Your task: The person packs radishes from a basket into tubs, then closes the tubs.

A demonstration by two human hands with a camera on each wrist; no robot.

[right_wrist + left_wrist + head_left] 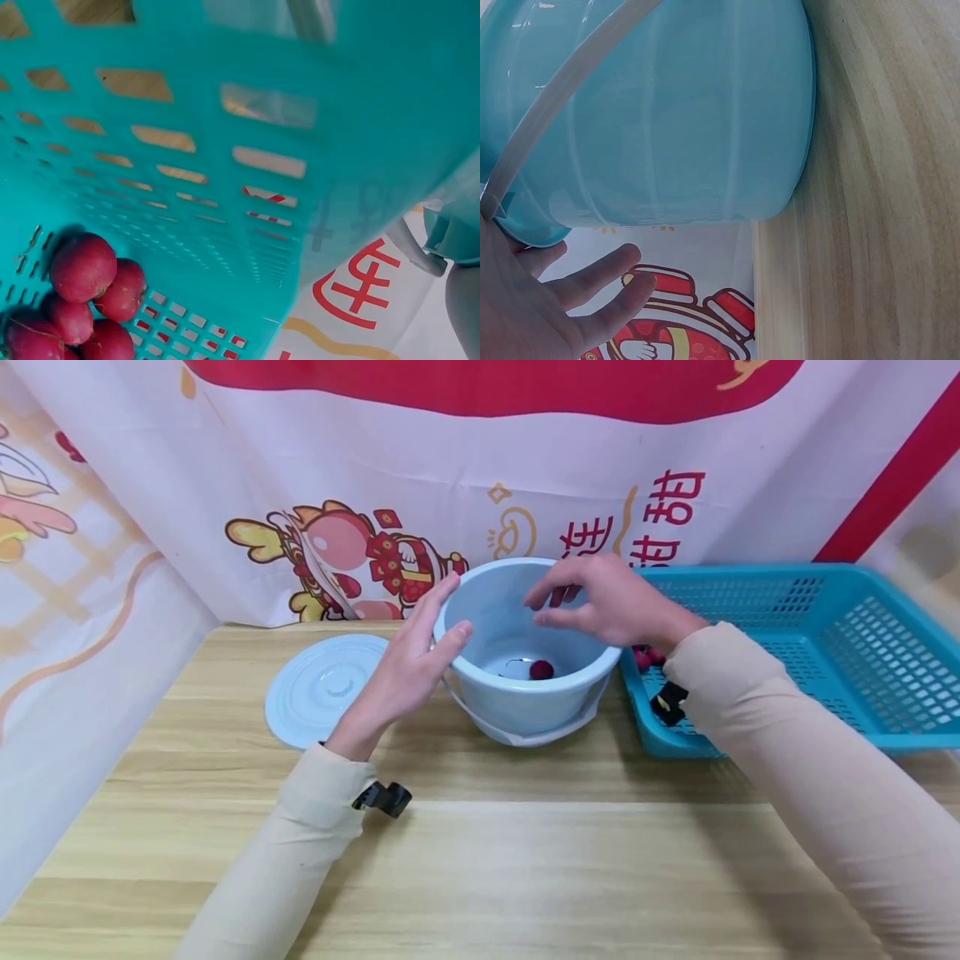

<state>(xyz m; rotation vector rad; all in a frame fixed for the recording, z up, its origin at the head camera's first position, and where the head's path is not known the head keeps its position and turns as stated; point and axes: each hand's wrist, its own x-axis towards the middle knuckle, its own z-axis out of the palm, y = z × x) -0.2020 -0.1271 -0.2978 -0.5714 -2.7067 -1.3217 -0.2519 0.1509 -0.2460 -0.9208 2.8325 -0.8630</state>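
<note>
A light blue bucket [517,693] stands upright on the table, with a dark red radish [541,670] at its bottom. My left hand [408,664] rests against the bucket's left rim, thumb over the edge and fingers fairly straight; the left wrist view shows those fingers spread beside the wall. Over the bucket's right side, my right hand [611,602] has curled fingers with a dark red radish [564,595] between them, mostly hidden. Several more red radishes [84,268] lie inside the teal basket [757,745] to the right.
A round light blue lid [300,689] lies on the wooden table [480,860], left of the bucket. The bucket's handle [517,737] hangs down at the front. A printed white and red cloth [420,460] hangs behind. The basket's left wall stands close to the bucket.
</note>
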